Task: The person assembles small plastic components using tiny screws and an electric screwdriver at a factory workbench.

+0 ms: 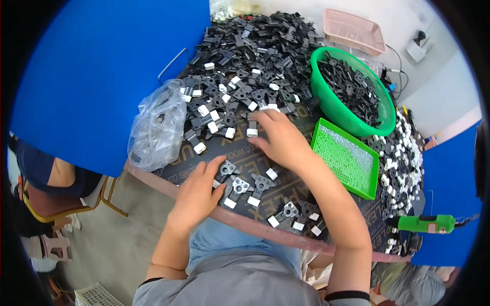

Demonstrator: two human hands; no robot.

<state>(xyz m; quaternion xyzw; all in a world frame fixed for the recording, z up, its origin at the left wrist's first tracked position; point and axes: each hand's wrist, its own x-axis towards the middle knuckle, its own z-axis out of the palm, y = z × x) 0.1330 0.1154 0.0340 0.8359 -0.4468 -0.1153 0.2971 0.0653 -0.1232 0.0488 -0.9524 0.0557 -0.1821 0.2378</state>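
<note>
My left hand (196, 196) is near the table's front edge, its thumb and forefinger curled round a black plastic bracket (226, 167) with holes in its flat head. Beside it lie two similar brackets with white end caps, one with a pale round piece (239, 187) on its head. Farther off, my right hand (282, 140) has its thumb and fingers closed about a black bracket with a white end cap (252, 132), at the near side of the pile; the fingers partly hide it. More capped brackets (290, 209) lie by the front edge, left of my right forearm.
A big heap of black brackets (255, 46) covers the back. A clear plastic bag (158, 127) lies left. On the right are a green basket (319, 84) of black parts, a green tray (376, 178) of small metallic pieces, loose white pieces (403, 158) and a green electric screwdriver (426, 224).
</note>
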